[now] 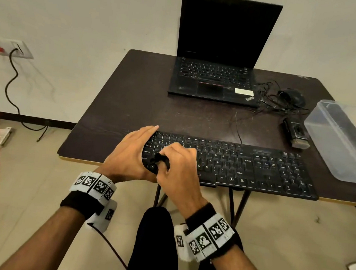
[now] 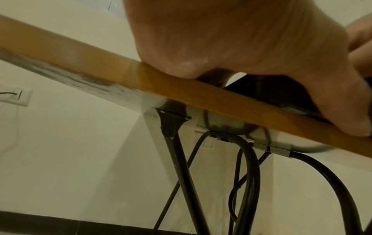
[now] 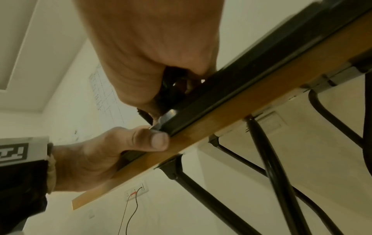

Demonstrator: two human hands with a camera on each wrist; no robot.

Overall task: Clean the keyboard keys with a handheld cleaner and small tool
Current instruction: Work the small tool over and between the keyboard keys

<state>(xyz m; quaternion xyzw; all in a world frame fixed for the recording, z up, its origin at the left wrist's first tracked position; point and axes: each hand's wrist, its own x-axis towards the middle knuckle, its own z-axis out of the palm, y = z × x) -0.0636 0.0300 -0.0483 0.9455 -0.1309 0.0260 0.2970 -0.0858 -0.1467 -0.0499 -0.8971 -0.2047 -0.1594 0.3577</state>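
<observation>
A black keyboard [image 1: 246,165] lies along the front edge of the dark table [image 1: 132,100]. My left hand [image 1: 136,148] clasps its left end, fingers laid over the far corner and thumb [image 3: 155,141] against the front rim. My right hand [image 1: 170,158] is curled over the left-hand keys and pinches a small black tool [image 1: 159,159], whose tip points down at the keys. The right wrist view shows the tool [image 3: 171,89] dark inside the fist, above the keyboard's front edge [image 3: 251,76]. The black handheld cleaner [image 1: 296,133] lies unheld on the table at the right.
An open black laptop [image 1: 215,79] stands at the back. A mouse [image 1: 291,96] with tangled cables lies to its right. A clear plastic tub [image 1: 344,140] sits at the table's right edge. Black metal table legs [image 2: 181,167] cross underneath.
</observation>
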